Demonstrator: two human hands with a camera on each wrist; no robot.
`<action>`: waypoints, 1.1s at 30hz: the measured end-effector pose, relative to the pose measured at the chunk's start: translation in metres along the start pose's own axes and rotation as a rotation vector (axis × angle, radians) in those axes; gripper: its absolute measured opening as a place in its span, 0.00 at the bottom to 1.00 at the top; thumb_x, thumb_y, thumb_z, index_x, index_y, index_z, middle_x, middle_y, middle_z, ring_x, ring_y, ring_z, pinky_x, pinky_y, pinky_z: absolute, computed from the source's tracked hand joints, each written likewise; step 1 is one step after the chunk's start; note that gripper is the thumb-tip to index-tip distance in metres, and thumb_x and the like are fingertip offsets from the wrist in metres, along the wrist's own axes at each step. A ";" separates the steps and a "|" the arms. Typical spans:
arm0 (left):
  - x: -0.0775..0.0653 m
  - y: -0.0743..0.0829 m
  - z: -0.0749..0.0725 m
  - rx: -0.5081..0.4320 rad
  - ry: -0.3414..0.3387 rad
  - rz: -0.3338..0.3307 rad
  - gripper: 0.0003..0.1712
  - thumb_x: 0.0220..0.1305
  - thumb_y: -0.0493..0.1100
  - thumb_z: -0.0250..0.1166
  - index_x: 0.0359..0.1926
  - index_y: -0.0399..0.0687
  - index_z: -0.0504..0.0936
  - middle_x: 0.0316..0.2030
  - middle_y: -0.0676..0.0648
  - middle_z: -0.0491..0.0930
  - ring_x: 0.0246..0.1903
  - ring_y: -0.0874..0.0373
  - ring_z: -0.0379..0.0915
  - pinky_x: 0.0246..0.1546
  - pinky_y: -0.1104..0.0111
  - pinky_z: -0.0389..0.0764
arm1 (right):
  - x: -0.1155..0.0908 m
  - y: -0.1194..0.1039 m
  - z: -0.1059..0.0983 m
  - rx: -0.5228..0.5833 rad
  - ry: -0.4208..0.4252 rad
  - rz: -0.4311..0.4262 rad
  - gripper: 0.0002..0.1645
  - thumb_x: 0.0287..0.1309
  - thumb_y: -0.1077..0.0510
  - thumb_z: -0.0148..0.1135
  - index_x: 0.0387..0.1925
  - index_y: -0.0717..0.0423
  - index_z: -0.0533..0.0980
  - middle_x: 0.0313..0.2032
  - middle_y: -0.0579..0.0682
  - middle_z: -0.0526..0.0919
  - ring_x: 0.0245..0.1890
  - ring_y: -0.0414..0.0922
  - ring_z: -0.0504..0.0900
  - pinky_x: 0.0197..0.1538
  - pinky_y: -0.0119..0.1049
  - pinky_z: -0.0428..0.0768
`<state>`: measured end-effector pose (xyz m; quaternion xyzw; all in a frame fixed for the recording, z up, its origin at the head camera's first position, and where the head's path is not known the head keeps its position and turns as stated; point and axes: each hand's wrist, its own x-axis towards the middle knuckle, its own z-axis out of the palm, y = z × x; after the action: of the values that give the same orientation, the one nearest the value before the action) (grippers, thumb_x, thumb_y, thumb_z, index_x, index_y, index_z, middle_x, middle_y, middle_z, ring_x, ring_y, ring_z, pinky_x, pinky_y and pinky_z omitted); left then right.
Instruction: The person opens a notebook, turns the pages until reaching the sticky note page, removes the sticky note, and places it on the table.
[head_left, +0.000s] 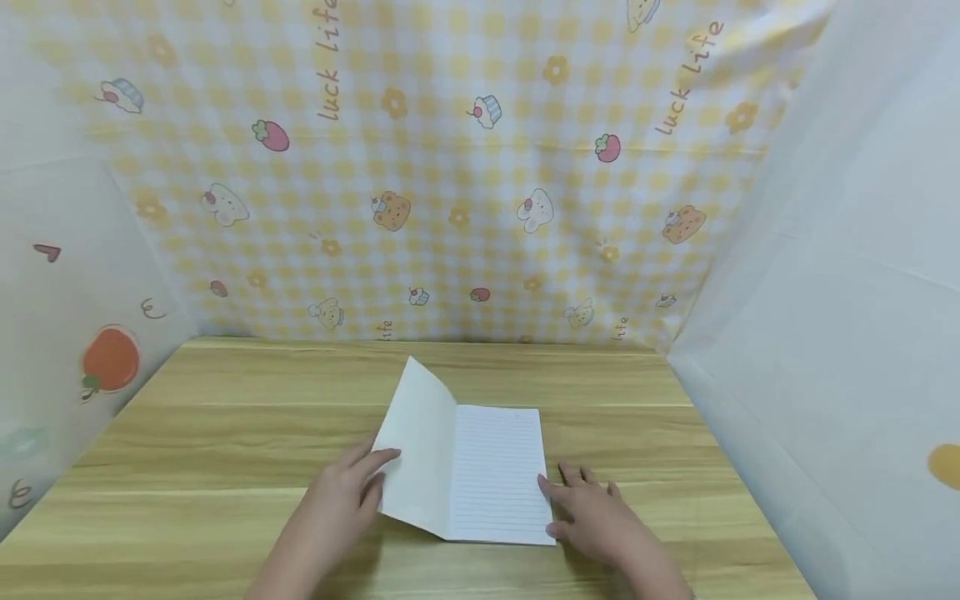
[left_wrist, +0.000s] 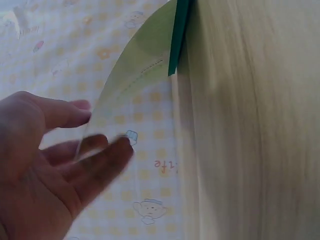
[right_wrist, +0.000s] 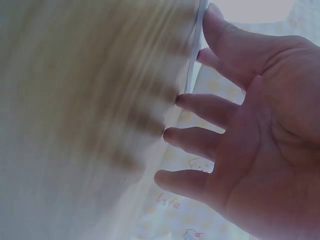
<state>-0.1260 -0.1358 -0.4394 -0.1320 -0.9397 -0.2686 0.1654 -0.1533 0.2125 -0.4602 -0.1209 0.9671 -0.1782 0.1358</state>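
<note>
A notebook (head_left: 498, 475) lies on the wooden table, spread at a lined white page. Its front cover (head_left: 420, 450), pale inside, is raised at a slant to the left. My left hand (head_left: 337, 500) holds the outer edge of this cover, one finger over the inner face. In the left wrist view the cover (left_wrist: 135, 62) bows and looks greenish and see-through, its edge running between the fingers. My right hand (head_left: 596, 512) rests at the notebook's right edge, fingers spread and fingertips on the table. In the right wrist view, the thumb and a finger touch the notebook's edge (right_wrist: 196, 40).
The wooden table (head_left: 225, 417) reaches back to a yellow checked curtain (head_left: 450, 167) with cartoon prints. A pale sheet (head_left: 832, 333) hangs along the right side and a printed one (head_left: 67, 275) along the left.
</note>
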 end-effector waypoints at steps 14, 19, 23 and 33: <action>0.014 0.044 0.051 0.129 -0.494 -0.083 0.32 0.75 0.52 0.64 0.72 0.40 0.76 0.79 0.28 0.63 0.77 0.21 0.56 0.73 0.28 0.64 | 0.004 -0.001 -0.007 0.096 -0.075 -0.012 0.41 0.59 0.57 0.77 0.74 0.53 0.74 0.80 0.72 0.59 0.78 0.82 0.53 0.73 0.78 0.61; 0.020 0.052 0.061 0.106 -0.546 -0.136 0.36 0.72 0.58 0.67 0.77 0.56 0.73 0.81 0.31 0.59 0.75 0.14 0.54 0.66 0.21 0.66 | 0.003 -0.002 -0.008 0.117 -0.073 -0.016 0.41 0.58 0.57 0.77 0.73 0.53 0.75 0.79 0.73 0.60 0.77 0.83 0.53 0.73 0.79 0.60; 0.023 0.056 0.065 0.119 -0.565 -0.143 0.37 0.71 0.60 0.68 0.77 0.61 0.72 0.82 0.35 0.58 0.74 0.11 0.52 0.65 0.18 0.63 | 0.002 -0.001 -0.009 0.127 -0.070 -0.010 0.40 0.58 0.56 0.78 0.72 0.52 0.76 0.79 0.73 0.60 0.77 0.83 0.53 0.73 0.80 0.60; 0.027 0.062 0.066 0.152 -0.574 -0.179 0.38 0.69 0.60 0.70 0.76 0.59 0.74 0.81 0.36 0.61 0.74 0.11 0.50 0.65 0.18 0.61 | 0.003 0.000 -0.007 0.160 -0.066 0.000 0.41 0.59 0.55 0.78 0.73 0.51 0.75 0.80 0.72 0.59 0.79 0.81 0.52 0.74 0.79 0.60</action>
<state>-0.1454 -0.0444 -0.4535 -0.1066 -0.9733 -0.1626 -0.1217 -0.1585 0.2140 -0.4546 -0.1155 0.9447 -0.2507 0.1768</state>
